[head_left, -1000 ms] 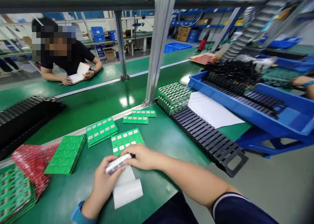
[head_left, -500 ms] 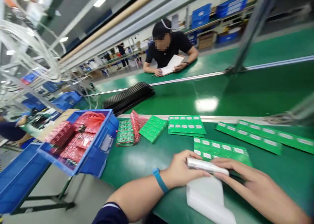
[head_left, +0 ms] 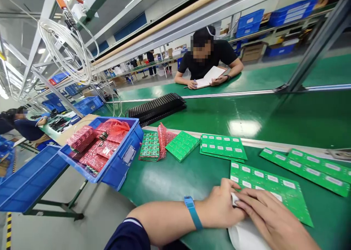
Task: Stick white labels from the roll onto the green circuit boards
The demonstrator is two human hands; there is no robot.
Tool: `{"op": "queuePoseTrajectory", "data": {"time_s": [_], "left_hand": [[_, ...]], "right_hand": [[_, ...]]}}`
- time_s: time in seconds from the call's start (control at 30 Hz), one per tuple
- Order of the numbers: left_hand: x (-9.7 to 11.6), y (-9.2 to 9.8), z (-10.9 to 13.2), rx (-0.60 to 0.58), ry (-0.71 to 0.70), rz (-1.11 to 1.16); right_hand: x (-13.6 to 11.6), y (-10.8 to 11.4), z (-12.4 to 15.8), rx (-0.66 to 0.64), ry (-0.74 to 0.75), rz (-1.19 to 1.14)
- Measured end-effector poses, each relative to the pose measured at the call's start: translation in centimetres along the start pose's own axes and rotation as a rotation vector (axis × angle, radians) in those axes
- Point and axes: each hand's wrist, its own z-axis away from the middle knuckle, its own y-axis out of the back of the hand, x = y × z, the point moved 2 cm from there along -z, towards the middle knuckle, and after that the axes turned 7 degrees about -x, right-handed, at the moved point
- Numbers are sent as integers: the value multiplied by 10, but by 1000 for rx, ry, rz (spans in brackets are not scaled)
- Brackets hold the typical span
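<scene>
My left hand (head_left: 226,202), with a blue band at the wrist, is closed around a small white roll (head_left: 235,199) near the front edge of the green table. My right hand (head_left: 267,209) presses its fingers against the roll's other end and covers much of it. Below both hands hangs a loose white sheet (head_left: 246,235), partly hidden by my right hand. Just behind my hands lies a green circuit board panel (head_left: 290,197) with white labels. Further back are a stack of labelled panels (head_left: 223,147) and a plain green stack (head_left: 182,146).
A blue bin (head_left: 119,166) with red bubble-wrapped packs stands at the left. Boards (head_left: 150,146) beside red wrap, black trays (head_left: 156,107) and narrow panels (head_left: 307,169) lie on the table. A person (head_left: 211,56) with a notebook leans on the far side.
My hands have come closer together and now cover most of the white roll. The view has shifted, so the bin and boards appear further right. The loose sheet shows less.
</scene>
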Motion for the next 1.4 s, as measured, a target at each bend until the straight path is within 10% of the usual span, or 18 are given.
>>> {"op": "queuePoseTrajectory", "data": {"time_s": [1.4], "left_hand": [[28, 17, -16, 8, -23, 6]], "right_hand": [[-16, 14, -16, -104, -66, -9]]}}
